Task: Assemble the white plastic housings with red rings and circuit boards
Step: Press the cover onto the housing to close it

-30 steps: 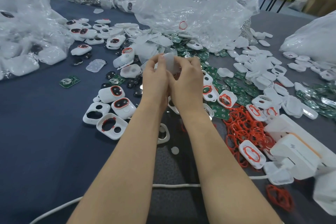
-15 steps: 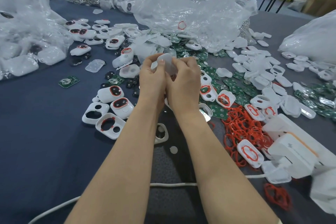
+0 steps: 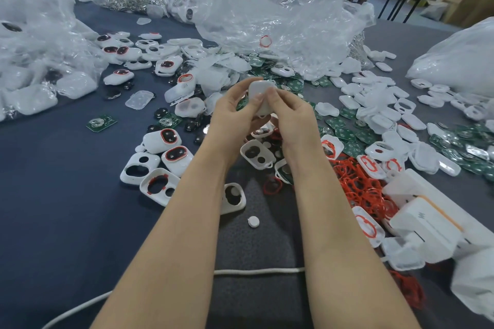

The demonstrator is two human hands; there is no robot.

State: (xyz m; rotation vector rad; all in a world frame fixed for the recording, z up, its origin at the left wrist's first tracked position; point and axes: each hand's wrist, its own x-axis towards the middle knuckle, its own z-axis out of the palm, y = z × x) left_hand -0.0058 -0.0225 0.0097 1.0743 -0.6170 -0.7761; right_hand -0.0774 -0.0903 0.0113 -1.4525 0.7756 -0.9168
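Head view: the left hand (image 3: 231, 115) and right hand (image 3: 292, 117) both grasp one white plastic housing (image 3: 260, 97), pinched between thumbs and fingers above the tabletop (image 3: 53, 208). Below lie loose housings (image 3: 258, 155). A heap of red rings (image 3: 358, 187) and green circuit boards (image 3: 344, 125) lie to the right.

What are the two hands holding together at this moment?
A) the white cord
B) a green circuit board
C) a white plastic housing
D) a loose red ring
C: the left hand and the right hand both pinch a white plastic housing between them, with its smooth white side toward the camera.
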